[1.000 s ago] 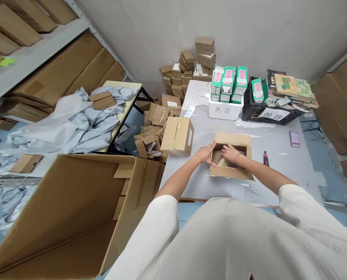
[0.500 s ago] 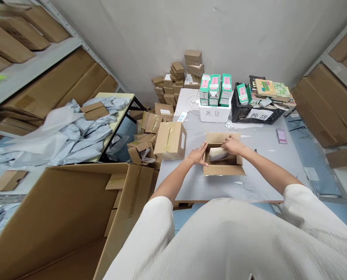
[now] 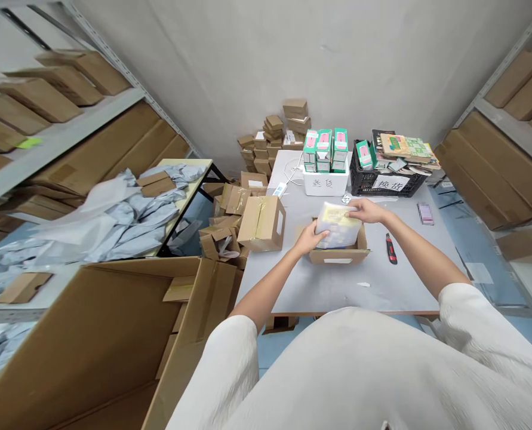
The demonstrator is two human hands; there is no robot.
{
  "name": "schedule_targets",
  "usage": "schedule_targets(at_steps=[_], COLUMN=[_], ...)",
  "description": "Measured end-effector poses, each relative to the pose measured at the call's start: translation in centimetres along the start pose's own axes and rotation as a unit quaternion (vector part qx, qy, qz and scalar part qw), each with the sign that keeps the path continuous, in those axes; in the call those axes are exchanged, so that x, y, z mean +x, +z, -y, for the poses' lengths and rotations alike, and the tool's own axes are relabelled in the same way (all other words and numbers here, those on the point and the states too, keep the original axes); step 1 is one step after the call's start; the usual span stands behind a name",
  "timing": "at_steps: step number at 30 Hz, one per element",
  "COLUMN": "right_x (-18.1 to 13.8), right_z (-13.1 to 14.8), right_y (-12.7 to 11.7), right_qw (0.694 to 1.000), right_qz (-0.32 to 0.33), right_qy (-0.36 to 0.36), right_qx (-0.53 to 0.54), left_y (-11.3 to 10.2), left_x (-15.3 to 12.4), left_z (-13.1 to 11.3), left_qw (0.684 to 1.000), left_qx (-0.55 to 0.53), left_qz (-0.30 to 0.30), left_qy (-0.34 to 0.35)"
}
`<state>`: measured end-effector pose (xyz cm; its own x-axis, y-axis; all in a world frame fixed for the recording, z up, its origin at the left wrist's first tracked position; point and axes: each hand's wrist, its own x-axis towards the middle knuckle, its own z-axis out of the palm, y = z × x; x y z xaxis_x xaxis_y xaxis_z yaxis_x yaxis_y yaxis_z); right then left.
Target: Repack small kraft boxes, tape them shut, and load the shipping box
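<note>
A small open cardboard box [image 3: 336,257] sits on the grey table [image 3: 337,286] in front of me. Above its opening I hold a clear-wrapped package [image 3: 337,226] with yellow on top. My left hand [image 3: 309,239] grips the package's left side. My right hand [image 3: 368,210] holds its upper right edge. The package is tilted up and hides the inside of the box.
A taped cardboard box [image 3: 263,223] stands left of the open box. A red and black utility knife [image 3: 390,248] lies to the right. A white bin [image 3: 326,179] with green and pink boxes and a black crate [image 3: 386,182] stand at the back. A large open carton [image 3: 91,340] fills the lower left.
My right hand reached into the box, took hold of the wrapped package and lifted it up out of the opening; my left hand moved from the box's side onto the package.
</note>
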<state>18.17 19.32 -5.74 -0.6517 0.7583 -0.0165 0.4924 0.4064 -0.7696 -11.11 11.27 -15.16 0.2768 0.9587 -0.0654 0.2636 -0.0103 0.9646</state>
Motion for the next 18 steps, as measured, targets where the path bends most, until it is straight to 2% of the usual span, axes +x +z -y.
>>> schedule_targets(at_steps=[4,6,8,10,12,14,18], right_x=[0.1,-0.1,-0.6,-1.5,-2.6,-3.8,-5.1], right_z=[0.0,-0.4,-1.0,-1.7,-2.2,-2.5,-2.4], right_y=[-0.1,0.6,1.9,3.4,5.2,6.8,8.7], right_qw=[0.986,0.964,0.929,0.896,0.885,0.889,0.892], right_qz=[-0.113,-0.184,-0.227,-0.218,-0.192,-0.158,-0.152], right_qy=[0.059,0.088,0.133,0.186,0.221,0.215,0.168], right_qx=[0.102,0.170,0.262,0.340,0.361,0.371,0.391], left_y=[0.7,0.9,1.1,1.2,1.2,1.3,1.5], left_x=[0.9,1.1,1.1,0.9,0.8,0.8,0.8], left_z=[-1.1,-1.5,-1.8,-2.1,-2.1,-1.9,-1.1], left_qw=[0.997,0.993,0.986,0.977,0.971,0.967,0.958], left_qx=[-0.049,-0.088,-0.147,-0.198,-0.227,-0.241,-0.271], left_qz=[-0.060,-0.068,-0.071,-0.071,-0.071,-0.072,-0.049], left_qy=[-0.021,-0.030,-0.035,-0.035,-0.034,-0.040,-0.084])
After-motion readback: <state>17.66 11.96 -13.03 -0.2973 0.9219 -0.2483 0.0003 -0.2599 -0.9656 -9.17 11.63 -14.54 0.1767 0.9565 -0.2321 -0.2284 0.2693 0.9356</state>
